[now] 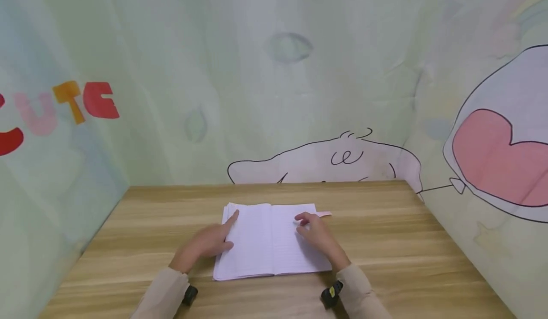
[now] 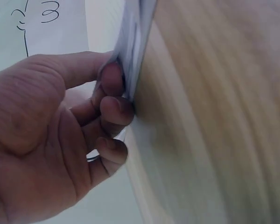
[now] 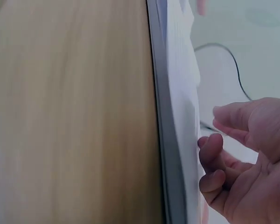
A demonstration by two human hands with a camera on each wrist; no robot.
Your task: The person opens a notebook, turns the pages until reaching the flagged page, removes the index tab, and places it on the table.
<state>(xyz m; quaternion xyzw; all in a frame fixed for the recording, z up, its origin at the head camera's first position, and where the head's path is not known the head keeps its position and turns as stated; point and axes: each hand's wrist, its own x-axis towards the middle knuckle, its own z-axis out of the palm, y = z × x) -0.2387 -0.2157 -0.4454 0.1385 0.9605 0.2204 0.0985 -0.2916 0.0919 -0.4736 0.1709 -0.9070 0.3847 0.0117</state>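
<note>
An open notebook [image 1: 251,243] with lined white pages lies flat on the wooden table. My left hand [image 1: 210,239] holds its left edge, the straight index finger on the page near the top corner and the thumb lower down. In the left wrist view, the other fingers [image 2: 116,109] curl against the edge of the pages. Over the right page hovers my right hand [image 1: 316,233], its fingers loosely bent. Nothing shows between those fingers in the right wrist view, where the hand [image 3: 256,158] is close above the paper. A pink strip [image 1: 324,213] sticks out beyond the right page.
The wooden table [image 1: 385,243] spreads around the notebook on all sides. Hanging cloth walls [image 1: 162,71] with cartoon prints and letters stand behind it and at both sides. A dark band-mounted device [image 1: 331,294] sits at the right wrist, another [image 1: 190,295] at the left.
</note>
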